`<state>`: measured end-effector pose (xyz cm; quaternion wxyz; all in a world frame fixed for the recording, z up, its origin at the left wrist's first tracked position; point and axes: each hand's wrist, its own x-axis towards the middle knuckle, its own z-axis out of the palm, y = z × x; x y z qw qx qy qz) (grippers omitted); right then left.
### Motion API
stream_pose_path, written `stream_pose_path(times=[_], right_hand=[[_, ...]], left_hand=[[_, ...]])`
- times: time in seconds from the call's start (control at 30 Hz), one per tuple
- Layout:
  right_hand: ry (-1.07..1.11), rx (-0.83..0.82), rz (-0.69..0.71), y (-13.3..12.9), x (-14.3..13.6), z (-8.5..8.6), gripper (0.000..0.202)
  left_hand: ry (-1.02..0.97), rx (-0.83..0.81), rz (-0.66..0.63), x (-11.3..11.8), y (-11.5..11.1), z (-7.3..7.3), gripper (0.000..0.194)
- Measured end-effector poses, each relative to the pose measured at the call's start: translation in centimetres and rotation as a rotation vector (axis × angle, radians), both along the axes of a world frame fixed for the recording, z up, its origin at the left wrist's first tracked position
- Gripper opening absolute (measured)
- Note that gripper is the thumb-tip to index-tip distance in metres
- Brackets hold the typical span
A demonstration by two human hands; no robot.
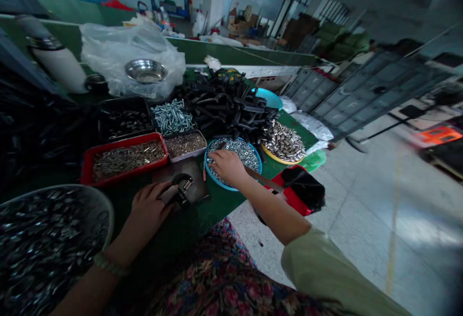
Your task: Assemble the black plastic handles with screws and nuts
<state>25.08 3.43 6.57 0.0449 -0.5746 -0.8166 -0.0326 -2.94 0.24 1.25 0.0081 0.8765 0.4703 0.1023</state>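
Observation:
My left hand is closed around a black C-shaped metal part, which has a shiny pin across its opening. The part rests over a dark flat plate on the green table. My right hand reaches into a blue round basin of small silvery nuts. Its fingers are stretched out and a little apart, with the tips among the nuts. Whether a nut lies under them is hidden.
Around me stand a red tray of thin pins, a white tray of tiny parts, silvery bolts, a black-part heap, a yellow-rimmed basin of metal cylinders, and a large grey tub at left.

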Motion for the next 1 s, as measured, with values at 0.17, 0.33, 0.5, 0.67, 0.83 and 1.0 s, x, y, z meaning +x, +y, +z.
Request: stream_pose_path(times=[0.17,0.33,0.5,0.67,0.83,1.0], right_hand=[[-0.076,-0.118,-0.293,-0.1,4.7,0.0,0.028],[0.11,-0.168,-0.243,-2.2,2.1,0.1,0.036],[0.49,-0.349,-0.022,-4.2,-1.6,2.4,0.036],[0.523,-0.334,-0.019,-4.6,-3.6,2.6,0.039],[0.406,-0.343,-0.139,-4.0,-2.0,0.5,0.038],[0.107,-0.082,-0.426,-2.3,3.2,-1.3,0.044]], left_hand=[[0.033,0.009,-0.013,0.5,0.3,0.1,0.037],[0.029,-0.061,0.01,0.7,-0.5,1.5,0.041],[-0.028,-0.108,0.04,1.1,-0.7,2.1,0.04],[-0.042,-0.116,0.044,1.1,-1.0,2.3,0.04],[-0.01,-0.137,0.038,1.3,-1.6,1.9,0.042],[-0.244,-0.292,0.065,2.2,-1.5,3.7,0.04]])
